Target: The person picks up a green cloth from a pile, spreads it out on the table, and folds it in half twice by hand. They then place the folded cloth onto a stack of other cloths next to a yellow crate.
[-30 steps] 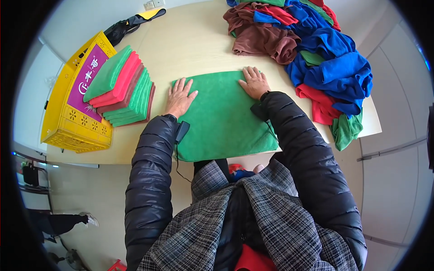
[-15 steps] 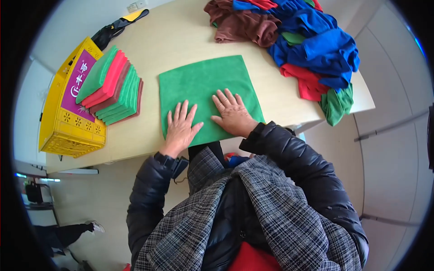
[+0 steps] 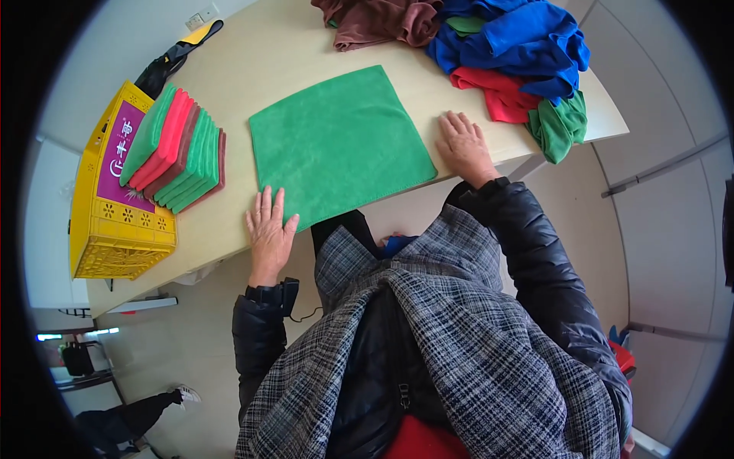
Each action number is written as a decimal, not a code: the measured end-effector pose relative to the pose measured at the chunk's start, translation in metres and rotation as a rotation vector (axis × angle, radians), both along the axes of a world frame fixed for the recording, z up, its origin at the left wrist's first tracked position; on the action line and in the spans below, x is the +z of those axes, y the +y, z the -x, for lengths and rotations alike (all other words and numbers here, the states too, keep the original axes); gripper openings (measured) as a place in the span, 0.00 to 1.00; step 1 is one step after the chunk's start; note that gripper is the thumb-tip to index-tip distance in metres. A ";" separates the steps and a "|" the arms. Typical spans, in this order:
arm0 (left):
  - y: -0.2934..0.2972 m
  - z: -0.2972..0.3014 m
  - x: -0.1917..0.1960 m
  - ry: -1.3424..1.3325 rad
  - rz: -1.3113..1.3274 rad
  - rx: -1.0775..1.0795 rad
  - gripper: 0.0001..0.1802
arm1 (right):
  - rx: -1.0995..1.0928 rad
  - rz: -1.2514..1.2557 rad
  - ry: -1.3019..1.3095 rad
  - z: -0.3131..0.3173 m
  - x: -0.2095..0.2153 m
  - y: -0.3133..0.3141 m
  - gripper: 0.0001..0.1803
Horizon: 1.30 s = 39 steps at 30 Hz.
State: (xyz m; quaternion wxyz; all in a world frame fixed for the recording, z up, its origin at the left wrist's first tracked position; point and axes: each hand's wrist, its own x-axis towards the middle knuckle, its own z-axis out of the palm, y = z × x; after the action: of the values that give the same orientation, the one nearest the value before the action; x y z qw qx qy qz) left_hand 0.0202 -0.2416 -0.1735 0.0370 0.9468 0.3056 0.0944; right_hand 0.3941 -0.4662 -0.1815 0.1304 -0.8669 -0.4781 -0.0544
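Note:
A green cloth (image 3: pixel 336 145) lies spread flat on the pale table (image 3: pixel 229 69), its near edge at the table's front edge. My left hand (image 3: pixel 269 228) rests open at the cloth's near left corner, fingers stretched out. Just off the cloth's right edge, my right hand (image 3: pixel 465 148) lies on the tabletop, open and holding nothing. Folded green, red and brown cloths (image 3: pixel 177 153) are stacked to the left, leaning against a yellow plastic crate (image 3: pixel 126 256) with a purple panel.
Crumpled blue cloths (image 3: pixel 520 46), brown cloths (image 3: pixel 382 27), a red cloth (image 3: pixel 501 96) and a green cloth (image 3: pixel 562 126) heap at the far right; the last hangs over the edge. A black strap-like item (image 3: pixel 164 65) lies behind the crate. A person's leg (image 3: pixel 145 413) shows at lower left.
My hands have come apart from the middle of the green cloth: the left down to its near left corner, the right off past its right edge. The whole view has shifted slightly.

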 end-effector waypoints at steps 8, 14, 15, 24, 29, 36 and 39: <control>-0.010 -0.054 0.047 0.020 0.028 -0.186 0.32 | 0.283 -0.140 0.075 0.041 0.023 0.039 0.35; 0.012 -0.186 0.057 -0.032 0.016 -0.547 0.31 | 0.349 -0.090 -0.060 0.081 0.014 0.035 0.35; 0.017 -0.209 0.049 -0.017 0.027 -0.589 0.32 | 0.366 -0.060 -0.045 0.081 0.013 0.033 0.36; 0.066 -0.341 0.002 0.256 0.088 -0.367 0.36 | 0.389 -0.108 0.045 0.082 0.005 0.020 0.36; 0.081 -0.360 -0.013 0.191 -0.005 -0.342 0.37 | 0.392 -0.115 0.057 0.080 0.009 0.019 0.36; 0.083 -0.350 0.002 0.225 0.061 -0.283 0.39 | 0.387 -0.096 0.096 0.088 0.012 0.019 0.36; 0.099 -0.317 0.022 0.191 0.100 -0.225 0.39 | 0.385 -0.099 0.070 0.081 0.009 0.022 0.35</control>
State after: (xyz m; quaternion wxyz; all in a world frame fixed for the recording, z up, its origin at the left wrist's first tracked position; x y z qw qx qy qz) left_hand 0.3375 -0.1428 -0.1519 0.0653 0.9767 0.2038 -0.0160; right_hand 0.3133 -0.4446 -0.1722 0.1973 -0.7534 -0.6268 -0.0220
